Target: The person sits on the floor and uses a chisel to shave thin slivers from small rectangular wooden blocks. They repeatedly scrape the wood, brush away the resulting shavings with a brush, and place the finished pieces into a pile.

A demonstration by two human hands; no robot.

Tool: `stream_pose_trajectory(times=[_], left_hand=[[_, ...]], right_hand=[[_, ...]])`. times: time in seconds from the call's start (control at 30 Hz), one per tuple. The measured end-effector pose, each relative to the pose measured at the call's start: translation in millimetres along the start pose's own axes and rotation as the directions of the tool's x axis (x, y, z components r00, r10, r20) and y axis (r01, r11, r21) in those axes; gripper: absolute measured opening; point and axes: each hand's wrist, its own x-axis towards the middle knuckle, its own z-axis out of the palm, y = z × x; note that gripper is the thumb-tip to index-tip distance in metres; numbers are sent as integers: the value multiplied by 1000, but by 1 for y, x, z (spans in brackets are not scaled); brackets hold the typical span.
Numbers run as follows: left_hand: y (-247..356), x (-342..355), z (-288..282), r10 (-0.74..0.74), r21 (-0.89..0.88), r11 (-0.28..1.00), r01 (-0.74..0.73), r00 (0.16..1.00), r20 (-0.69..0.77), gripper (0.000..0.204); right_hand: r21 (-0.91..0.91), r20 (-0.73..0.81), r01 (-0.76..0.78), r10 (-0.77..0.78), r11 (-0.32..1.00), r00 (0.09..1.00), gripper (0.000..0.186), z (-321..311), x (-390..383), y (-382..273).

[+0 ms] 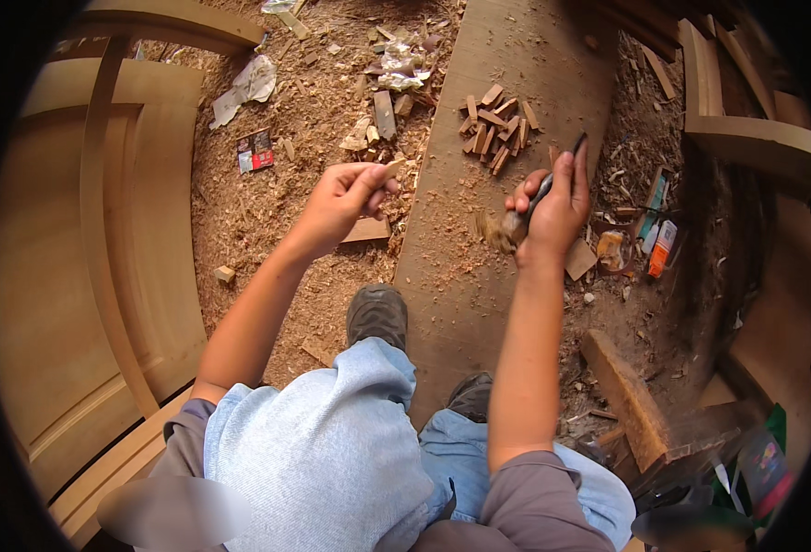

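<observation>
My left hand (345, 198) is raised over the shavings left of the board, thumb and finger pinching a small pale wood piece (394, 168). In my closed right hand (554, 213) is a slim tool (541, 191) with a dark shaft; its tan lower end is blurred, and I cannot tell its kind. The tool is held above a long flat brown board (460, 340). A loose pile of small wooden wedges (497, 127) lies on that board, just beyond my right hand.
Wood shavings (267, 212) cover the ground at left. Panelled wooden doors (46, 239) line the left side. At right lie an orange-and-white package (663, 248), a thick timber block (626, 396) and a wooden frame (755, 138). My shoe (377, 313) rests beside the board.
</observation>
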Motion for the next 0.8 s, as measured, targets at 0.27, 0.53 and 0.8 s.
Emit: stream_pose_trajectory(times=[0.27,0.53,0.8], left_hand=[[3,18,-1,-177,-329,934,143,981,-78,37],[15,33,7,-115,-311,949,61,981,-158,34],[0,30,7,327,546,810,-215,938,-116,27]], right_hand=[[-186,492,-107,187,977,851,45,2,-29,37],[-222,503,-185,275,957,820,47,29,-59,47],[-265,408,-215,311,940,858,45,34,-55,49]])
